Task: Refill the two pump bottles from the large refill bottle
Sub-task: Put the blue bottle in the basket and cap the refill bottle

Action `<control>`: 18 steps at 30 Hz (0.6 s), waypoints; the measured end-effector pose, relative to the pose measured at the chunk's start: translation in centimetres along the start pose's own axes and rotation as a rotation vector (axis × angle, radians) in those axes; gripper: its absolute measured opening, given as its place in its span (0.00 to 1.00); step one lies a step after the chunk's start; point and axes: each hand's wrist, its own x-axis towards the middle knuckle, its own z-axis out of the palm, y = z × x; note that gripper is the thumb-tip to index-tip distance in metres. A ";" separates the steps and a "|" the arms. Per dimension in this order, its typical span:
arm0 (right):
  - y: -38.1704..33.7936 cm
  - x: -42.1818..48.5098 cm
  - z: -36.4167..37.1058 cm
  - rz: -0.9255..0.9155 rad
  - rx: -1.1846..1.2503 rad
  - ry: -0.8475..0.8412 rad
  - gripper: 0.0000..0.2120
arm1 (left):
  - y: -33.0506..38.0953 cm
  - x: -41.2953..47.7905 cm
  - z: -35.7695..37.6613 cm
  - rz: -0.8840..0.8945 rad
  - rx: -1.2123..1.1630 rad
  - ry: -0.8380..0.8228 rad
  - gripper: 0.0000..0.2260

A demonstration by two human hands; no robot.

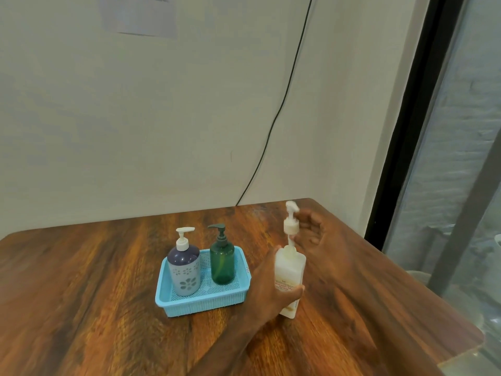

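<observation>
Left hand [271, 283] wraps the large refill bottle [290, 270] low on its body and pins it upright on the table [81, 294], which gives us a fixed base. Right hand [311, 226] curls round the pump head [291, 225] at the collar. The collar is raised off the neck with the tube showing, and blur softens the finger detail. Right forearm reaches in from the right, wrist high. Purple pump bottle [184, 267] and green pump bottle [222, 263] stand capped in the blue basket [162, 297], just left of the refill bottle. We judge this the opening step, with nothing poured.
</observation>
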 end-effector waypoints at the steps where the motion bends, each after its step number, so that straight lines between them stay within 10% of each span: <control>1: 1.1 -0.5 0.2 0.010 -0.054 -0.037 0.23 | 0.0 0.0 0.0 0.000 -0.008 0.002 0.44; 18: 6.0 -2.9 1.1 0.139 -0.116 -0.177 0.34 | 1.9 -1.0 -4.0 0.119 0.043 -0.179 0.32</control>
